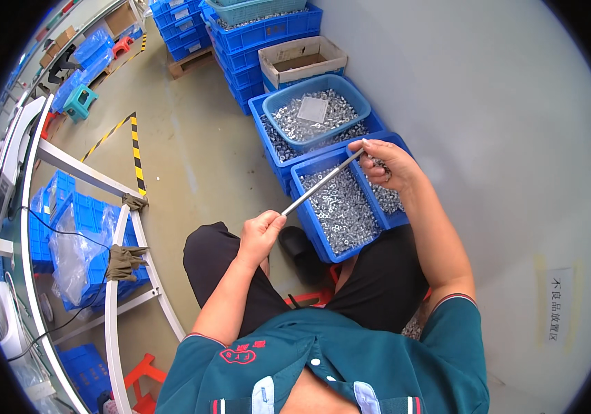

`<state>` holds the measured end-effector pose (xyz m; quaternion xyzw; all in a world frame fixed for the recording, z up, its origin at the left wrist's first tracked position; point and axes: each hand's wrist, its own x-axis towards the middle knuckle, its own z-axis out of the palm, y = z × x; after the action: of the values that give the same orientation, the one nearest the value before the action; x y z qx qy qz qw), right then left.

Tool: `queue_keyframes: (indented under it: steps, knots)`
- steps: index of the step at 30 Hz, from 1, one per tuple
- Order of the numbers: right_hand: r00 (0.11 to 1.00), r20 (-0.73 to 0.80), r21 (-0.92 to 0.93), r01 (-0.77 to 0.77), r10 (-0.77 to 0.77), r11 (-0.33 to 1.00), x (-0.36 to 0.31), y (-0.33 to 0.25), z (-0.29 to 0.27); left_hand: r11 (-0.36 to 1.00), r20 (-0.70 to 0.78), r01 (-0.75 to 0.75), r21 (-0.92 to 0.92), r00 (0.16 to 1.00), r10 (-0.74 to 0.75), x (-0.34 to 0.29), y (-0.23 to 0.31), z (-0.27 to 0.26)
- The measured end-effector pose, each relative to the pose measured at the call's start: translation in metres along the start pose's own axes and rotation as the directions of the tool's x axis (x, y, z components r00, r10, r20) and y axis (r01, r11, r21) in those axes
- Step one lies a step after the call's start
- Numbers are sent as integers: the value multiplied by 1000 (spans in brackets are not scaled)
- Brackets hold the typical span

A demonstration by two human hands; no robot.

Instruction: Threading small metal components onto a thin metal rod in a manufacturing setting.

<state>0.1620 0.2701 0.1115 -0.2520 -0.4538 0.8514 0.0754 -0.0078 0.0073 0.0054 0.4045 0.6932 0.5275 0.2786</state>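
My left hand (261, 238) is closed round the lower end of a thin, straight metal rod (319, 185), which slants up and to the right above the bins. At its far end, my right hand (390, 165) has its thumb and forefinger at the tip. Several small silvery metal parts (380, 168) sit in that hand's curled fingers. Whether the fingertips pinch a part against the tip is too small to tell. Below the rod, a blue divided bin (321, 250) holds many loose small metal parts (340, 207) in both compartments.
Beyond it, a light blue basin (362, 96) of metal parts rests on another blue crate (266, 148). Behind are a cardboard-lined box (302, 54) and stacked blue crates (240, 62). A white-framed workbench (112, 303) stands left, a pale wall (488, 110) right.
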Motion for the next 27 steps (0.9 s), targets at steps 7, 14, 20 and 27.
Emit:
queue_keyframes:
  steps: [7, 14, 20, 27]
  knots:
    - [990, 26, -166, -132, 139, 977, 0, 7, 20, 950, 211, 110, -292, 976, -48, 9, -7, 5]
    - [978, -63, 238, -178, 198, 955, 7, 11, 0, 886, 195, 218, -408, 969, -149, 12, 3, 0]
    - [988, -100, 215, -95, 119, 972, 9, 9, -1, 916, 160, 177, -360, 979, -127, 7, 4, -2]
    - [999, -44, 294, -1, 14, 956, 14, 13, -8, 955, 113, 106, -276, 991, -77, 4, -14, -4]
